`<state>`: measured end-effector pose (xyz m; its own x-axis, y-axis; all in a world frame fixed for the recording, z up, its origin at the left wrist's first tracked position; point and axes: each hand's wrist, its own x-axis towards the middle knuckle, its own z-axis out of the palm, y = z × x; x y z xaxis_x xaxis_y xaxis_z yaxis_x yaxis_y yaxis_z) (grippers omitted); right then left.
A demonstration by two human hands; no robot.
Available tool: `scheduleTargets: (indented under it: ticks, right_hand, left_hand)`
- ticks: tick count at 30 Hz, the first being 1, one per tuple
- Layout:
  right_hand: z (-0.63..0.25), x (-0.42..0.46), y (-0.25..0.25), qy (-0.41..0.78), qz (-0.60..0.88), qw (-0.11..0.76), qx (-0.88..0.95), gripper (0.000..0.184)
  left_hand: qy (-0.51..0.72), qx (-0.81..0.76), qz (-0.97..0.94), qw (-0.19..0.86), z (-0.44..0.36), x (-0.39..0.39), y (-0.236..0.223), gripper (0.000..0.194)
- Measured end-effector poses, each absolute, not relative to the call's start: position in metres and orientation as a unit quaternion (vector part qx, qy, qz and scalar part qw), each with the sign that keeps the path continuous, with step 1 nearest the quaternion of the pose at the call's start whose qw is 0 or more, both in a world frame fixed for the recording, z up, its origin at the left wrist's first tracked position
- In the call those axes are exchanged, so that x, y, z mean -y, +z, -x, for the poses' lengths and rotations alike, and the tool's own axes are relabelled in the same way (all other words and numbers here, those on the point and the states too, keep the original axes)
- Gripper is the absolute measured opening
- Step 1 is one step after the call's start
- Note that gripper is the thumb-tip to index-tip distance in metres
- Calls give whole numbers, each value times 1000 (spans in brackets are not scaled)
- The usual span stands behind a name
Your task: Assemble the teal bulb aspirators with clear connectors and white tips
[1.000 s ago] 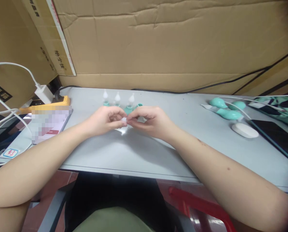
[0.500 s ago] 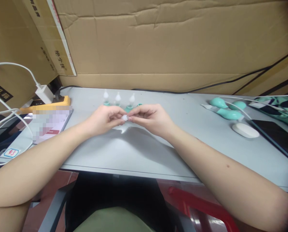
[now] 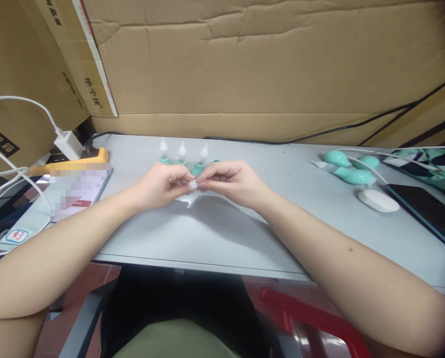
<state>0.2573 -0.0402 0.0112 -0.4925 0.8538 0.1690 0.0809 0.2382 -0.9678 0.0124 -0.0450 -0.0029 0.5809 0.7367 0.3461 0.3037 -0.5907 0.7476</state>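
Note:
Between the fingertips of both hands is a small white translucent piece (image 3: 193,184), held just above the table. My left hand (image 3: 167,184) pinches it from the left. From the right, the thumb and forefinger of my right hand (image 3: 227,180) close on it too. Behind the hands stand several teal bulbs with white pointed tips: one at the left (image 3: 164,151), one in the middle (image 3: 181,153), one at the right (image 3: 202,158). A further teal rim (image 3: 216,160) shows over my right hand, the rest hidden by it.
Teal bulbs (image 3: 354,175), a white oval case (image 3: 378,200) and a dark phone (image 3: 427,209) lie on the right of the grey table (image 3: 140,238). At left are a power strip (image 3: 28,223), a white charger (image 3: 68,144) and a yellow device (image 3: 99,157). Cardboard (image 3: 267,69) walls the back.
Both hands keep hold of the small white piece. Their fingertips have shifted and the piece sits slightly lower and more tilted. The standing bulbs have stayed in place.

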Motion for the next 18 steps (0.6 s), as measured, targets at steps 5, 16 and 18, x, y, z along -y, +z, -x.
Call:
scheduleTargets:
  ticks: [5, 16, 18]
  right_hand:
    - [-255, 42, 12, 572, 350, 355, 651, 31]
    - [-258, 37, 6, 603, 324, 340, 645, 37]
    - [-258, 37, 6, 602, 321, 340, 647, 37]
  left_hand:
    - [328, -289, -873, 215, -11, 45, 0, 19]
    - [315, -272, -892, 175, -12, 46, 0, 20]
    - [313, -275, -893, 174, -12, 46, 0, 21]
